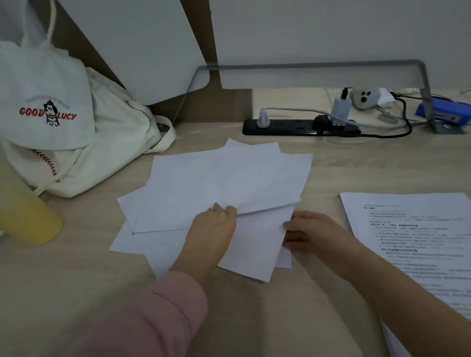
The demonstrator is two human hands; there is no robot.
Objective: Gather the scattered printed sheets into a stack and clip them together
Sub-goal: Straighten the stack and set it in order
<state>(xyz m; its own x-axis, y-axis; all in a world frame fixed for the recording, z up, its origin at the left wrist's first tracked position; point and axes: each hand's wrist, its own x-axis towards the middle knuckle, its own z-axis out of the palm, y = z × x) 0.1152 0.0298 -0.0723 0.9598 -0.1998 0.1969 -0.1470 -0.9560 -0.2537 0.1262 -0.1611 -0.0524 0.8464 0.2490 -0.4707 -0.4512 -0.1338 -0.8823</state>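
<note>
Several white sheets point(217, 186) lie fanned out and overlapping, blank side up, in the middle of the wooden desk point(64, 280). My left hand point(213, 227) rests on the near edge of the pile, its fingers slipped under the upper sheets and lifting them slightly. My right hand point(308, 231) grips the right edge of the lower sheets, thumb on top. A separate stack of printed sheets point(430, 247), text side up, lies on the desk to the right, beside my right forearm. No clip shows in either hand.
A white canvas bag point(55, 125) leans at the back left, with a yellow cup point(8, 204) in front of it. A black power strip point(296, 127) with plugs and cables runs along the back. A blue stapler point(450, 112) sits by a grey metal stand point(423, 83).
</note>
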